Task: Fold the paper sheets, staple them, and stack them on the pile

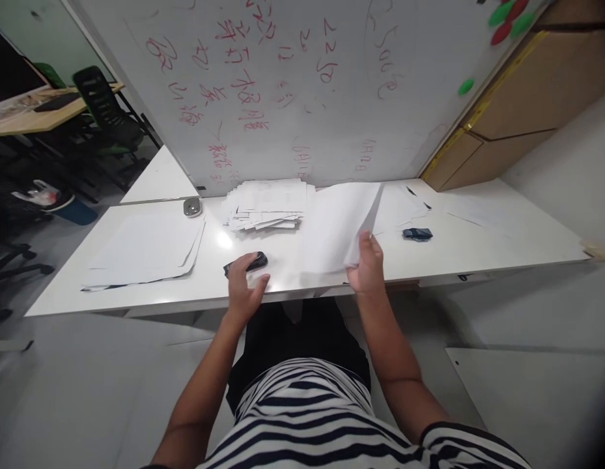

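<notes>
My right hand [366, 266] is closed on the lower right corner of a sheaf of white paper sheets [334, 228], lifting it off the white table [478, 251]. Fingers of my left hand [244, 286] curl over a small black stapler-like object [247, 264] near the table's front edge. Behind both hands lies a fanned stack of printed sheets [267, 203].
A second pile of white sheets [146, 251] lies at the left. A small silver object [192, 207] sits behind it, and a black clip-like object [417, 234] at the right. A whiteboard [302, 91] with red writing stands behind the table. Office chairs stand far left.
</notes>
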Demonstrator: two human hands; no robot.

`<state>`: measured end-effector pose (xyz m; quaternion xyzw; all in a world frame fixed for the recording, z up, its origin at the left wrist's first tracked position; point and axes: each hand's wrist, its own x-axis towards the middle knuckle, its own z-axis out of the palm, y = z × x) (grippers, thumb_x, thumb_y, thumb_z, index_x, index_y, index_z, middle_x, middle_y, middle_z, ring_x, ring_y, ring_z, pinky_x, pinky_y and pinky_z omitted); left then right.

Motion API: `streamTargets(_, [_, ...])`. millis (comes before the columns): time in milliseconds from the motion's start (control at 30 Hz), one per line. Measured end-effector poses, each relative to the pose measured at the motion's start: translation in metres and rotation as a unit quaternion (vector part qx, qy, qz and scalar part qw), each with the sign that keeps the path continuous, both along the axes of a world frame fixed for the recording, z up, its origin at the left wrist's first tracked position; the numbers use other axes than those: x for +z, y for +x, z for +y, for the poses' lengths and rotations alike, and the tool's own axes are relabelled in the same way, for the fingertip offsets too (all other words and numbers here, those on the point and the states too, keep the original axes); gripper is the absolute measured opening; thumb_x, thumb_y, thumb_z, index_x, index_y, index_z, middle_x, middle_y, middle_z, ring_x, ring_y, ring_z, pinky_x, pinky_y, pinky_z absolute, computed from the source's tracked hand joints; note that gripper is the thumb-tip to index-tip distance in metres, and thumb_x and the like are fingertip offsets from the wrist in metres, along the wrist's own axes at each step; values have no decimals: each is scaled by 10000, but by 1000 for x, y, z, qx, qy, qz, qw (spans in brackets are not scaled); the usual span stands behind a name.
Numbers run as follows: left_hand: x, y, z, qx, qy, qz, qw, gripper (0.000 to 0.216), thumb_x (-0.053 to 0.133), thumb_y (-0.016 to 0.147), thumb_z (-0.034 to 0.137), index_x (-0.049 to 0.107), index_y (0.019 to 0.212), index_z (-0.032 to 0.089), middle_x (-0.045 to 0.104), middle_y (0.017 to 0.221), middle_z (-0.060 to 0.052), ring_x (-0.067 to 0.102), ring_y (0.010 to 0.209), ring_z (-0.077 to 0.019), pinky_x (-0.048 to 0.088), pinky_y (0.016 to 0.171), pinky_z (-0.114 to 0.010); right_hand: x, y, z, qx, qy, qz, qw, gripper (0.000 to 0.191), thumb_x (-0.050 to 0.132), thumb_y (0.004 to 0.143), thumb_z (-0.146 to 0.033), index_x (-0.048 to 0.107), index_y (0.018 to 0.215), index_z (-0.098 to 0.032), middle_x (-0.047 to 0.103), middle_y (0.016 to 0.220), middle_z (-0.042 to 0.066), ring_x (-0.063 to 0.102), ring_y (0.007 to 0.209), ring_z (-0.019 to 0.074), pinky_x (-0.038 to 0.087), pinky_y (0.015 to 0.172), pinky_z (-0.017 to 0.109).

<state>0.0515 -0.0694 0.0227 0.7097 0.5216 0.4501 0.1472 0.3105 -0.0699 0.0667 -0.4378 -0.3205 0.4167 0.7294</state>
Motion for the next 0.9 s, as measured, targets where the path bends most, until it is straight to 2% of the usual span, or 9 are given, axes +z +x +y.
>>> streamTargets(100, [12,27,-9,-63,-137,-161,975,639,432,865,616,390,1360,214,479,1398,-138,485,1266,-252,442,989,-391,-2,-20,-26,103,-36,47,993,502,579,814,-593,613,1180,-251,692,1128,62,633,1077,252,537,910,405])
streamTargets(167, [18,37,-11,-120,-238,-235,935,646,468,844,627,432,1336,210,537,1349,-136,548,1197,-249,487,926,-365,-7,-23,-34,136,-55,57,988,504,584,809,-600,624,1168,-247,694,1135,60,632,1083,254,543,906,404])
streamTargets(233, [22,39,-11,-153,-290,-283,901,573,544,823,581,521,1252,201,623,1238,-124,608,1100,-241,510,878,-356,-15,-21,-36,143,-65,59,986,500,594,806,-596,626,1164,-248,698,1134,53,632,1085,251,544,905,401])
streamTargets(300, [24,36,-12,-135,-288,-309,896,491,616,791,537,594,1137,189,685,1106,-102,645,1001,-228,521,832,-348,-22,-17,-37,138,-74,52,986,496,590,803,-605,633,1150,-253,711,1101,42,638,1076,249,543,900,401])
streamTargets(467, [27,26,-16,-34,-253,-244,936,360,670,752,501,659,925,185,708,885,-39,648,818,-193,508,695,-295,-38,-6,-41,129,-87,19,988,603,439,821,-715,644,1139,-246,723,1061,49,624,1109,252,523,907,399])
streamTargets(567, [26,23,-17,-30,-234,-192,953,336,617,802,489,675,946,190,703,888,-28,635,827,-189,492,696,-283,-44,0,-43,110,-86,13,990,615,436,806,-734,652,1106,-243,725,1036,46,631,1083,249,522,881,392])
streamTargets(700, [23,20,-17,-23,-228,-157,961,337,582,825,493,668,951,193,697,889,-29,627,824,-189,484,687,-281,-48,12,-47,116,-111,-13,987,348,642,780,-544,686,948,-243,725,872,13,662,896,236,522,764,341])
streamTargets(800, [20,20,-17,-15,-235,-192,953,361,599,818,482,624,1045,203,696,956,-39,641,859,-194,501,717,-293,-51,21,-49,94,-117,-52,987,243,683,766,-474,671,783,-232,658,682,-24,606,670,178,478,619,283])
streamTargets(900, [17,20,-15,-14,-246,-227,942,404,616,809,473,569,1113,211,696,975,-45,656,857,-192,515,730,-301,-53,27,-50,76,-121,-102,985,285,697,752,-469,612,654,-215,556,573,-48,494,545,126,404,528,247])
